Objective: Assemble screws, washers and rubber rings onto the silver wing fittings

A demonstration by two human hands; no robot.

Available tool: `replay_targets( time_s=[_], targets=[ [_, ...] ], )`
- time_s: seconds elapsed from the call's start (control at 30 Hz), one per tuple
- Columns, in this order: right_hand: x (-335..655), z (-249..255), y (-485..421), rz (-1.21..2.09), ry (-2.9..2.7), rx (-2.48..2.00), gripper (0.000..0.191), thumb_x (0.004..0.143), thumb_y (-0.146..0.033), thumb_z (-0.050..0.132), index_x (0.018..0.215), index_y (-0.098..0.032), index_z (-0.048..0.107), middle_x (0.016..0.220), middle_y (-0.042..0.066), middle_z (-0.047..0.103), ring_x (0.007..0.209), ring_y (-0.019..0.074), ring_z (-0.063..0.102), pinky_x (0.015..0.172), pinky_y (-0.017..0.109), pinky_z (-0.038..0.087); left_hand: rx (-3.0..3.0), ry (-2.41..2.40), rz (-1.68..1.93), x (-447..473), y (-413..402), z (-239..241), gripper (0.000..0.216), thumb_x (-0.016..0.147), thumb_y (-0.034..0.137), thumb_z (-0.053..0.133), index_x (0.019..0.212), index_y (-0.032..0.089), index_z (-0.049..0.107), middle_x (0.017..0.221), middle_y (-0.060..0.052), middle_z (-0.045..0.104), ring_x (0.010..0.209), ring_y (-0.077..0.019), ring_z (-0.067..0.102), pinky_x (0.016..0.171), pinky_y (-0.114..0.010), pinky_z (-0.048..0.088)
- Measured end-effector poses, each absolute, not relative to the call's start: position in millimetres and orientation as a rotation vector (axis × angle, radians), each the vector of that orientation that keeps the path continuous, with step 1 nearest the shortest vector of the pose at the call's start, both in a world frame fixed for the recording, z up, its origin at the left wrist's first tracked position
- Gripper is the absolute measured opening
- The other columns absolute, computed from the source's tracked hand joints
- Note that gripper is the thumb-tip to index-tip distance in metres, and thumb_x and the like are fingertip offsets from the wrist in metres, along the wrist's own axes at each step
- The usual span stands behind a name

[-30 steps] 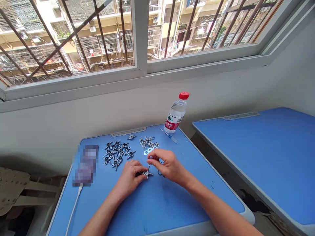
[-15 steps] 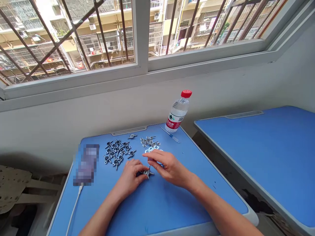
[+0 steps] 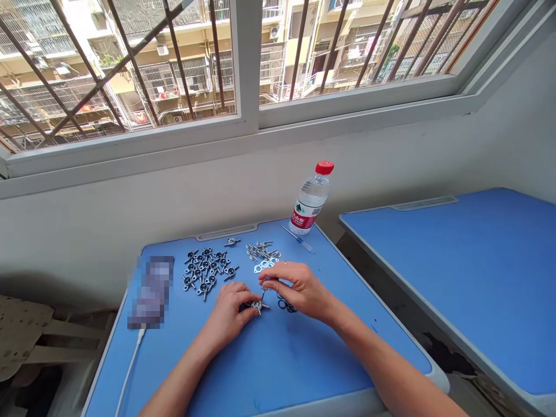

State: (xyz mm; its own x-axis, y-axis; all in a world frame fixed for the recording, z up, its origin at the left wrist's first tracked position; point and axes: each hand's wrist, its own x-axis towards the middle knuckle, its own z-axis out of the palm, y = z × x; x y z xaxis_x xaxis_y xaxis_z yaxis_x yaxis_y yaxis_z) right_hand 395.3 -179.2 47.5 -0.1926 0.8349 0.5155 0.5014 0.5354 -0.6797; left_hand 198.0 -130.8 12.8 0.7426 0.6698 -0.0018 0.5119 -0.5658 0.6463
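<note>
My left hand (image 3: 233,304) is pinching a metal fitting (image 3: 259,306) on the left table (image 3: 243,370); my right hand (image 3: 297,284) is holding a slim tool (image 3: 263,294) over it. I'm judging the fitting light, stiff, best gripped around its body.

Two hands (image 3: 234,310) (image 3: 299,289), one bottle (image 3: 309,202), two desks (image 3: 243,370) (image 3: 456,278).

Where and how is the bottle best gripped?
Probably round its body, below the red cap, coming from the right: the bottle stands upright, its rounded shape suits a wrap, the wall is behind, and a thin tool lies before its base.
</note>
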Motion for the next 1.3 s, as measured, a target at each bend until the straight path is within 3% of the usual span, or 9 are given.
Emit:
replay_targets(
  time_s=[0.47, 0.97, 1.1, 1.3],
  targets=[
    [385.3, 44.4, -182.9, 0.417, -1.741, -1.174, 0.023, 0.092, -0.03, 0.057, 0.072, -0.019, 0.06, 0.064, 0.002, 0.063, 0.057, 0.0133, 0.053, 0.054, 0.025, 0.042, 2.285, 0.883, 0.344, 197.3, -129.1, 6.4, 0.017, 0.088, 0.023, 0.065, 0.102, 0.027, 0.074, 0.094, -0.003, 0.067, 0.094, -0.0224, 0.058, 0.088, -0.038, 0.039],
    [378.4, 42.6, -184.1, 0.481, -1.709, -1.213, 0.022, 0.09, -0.03, 0.057, 0.071, -0.019, 0.055, 0.061, -0.001, 0.055, 0.052, 0.011, 0.043, 0.047, 0.022, 0.034, 2.29, 0.904, 0.355, 198.8, -130.7, 10.1, 0.017, 0.084, 0.017, 0.071, 0.098, 0.025, 0.076, 0.092, -0.002, 0.066, 0.091, -0.0209, 0.057, 0.088, -0.036, 0.04],
    [378.4, 40.5, -181.9, 0.492, -1.685, -1.21, 0.021, 0.092, -0.031, 0.056, 0.075, -0.019, 0.059, 0.063, -0.001, 0.058, 0.054, 0.012, 0.049, 0.05, 0.023, 0.04, 2.316, 0.833, 0.348, 196.1, -127.4, 9.3, 0.017, 0.084, 0.021, 0.073, 0.1, 0.026, 0.075, 0.092, -0.002, 0.066, 0.093, -0.0206, 0.058, 0.089, -0.035, 0.04],
    [386.5, 38.4, -179.4, 0.451, -1.777, -1.103, 0.02, 0.097, -0.031, 0.052, 0.103, -0.02, 0.068, 0.077, 0.004, 0.068, 0.065, 0.0155, 0.06, 0.061, 0.027, 0.049, 2.345, 0.791, 0.324, 193.3, -121.6, 6.4, 0.022, 0.081, 0.024, 0.077, 0.103, 0.026, 0.074, 0.094, -0.001, 0.069, 0.097, -0.0209, 0.06, 0.09, -0.034, 0.039]
  ],
)
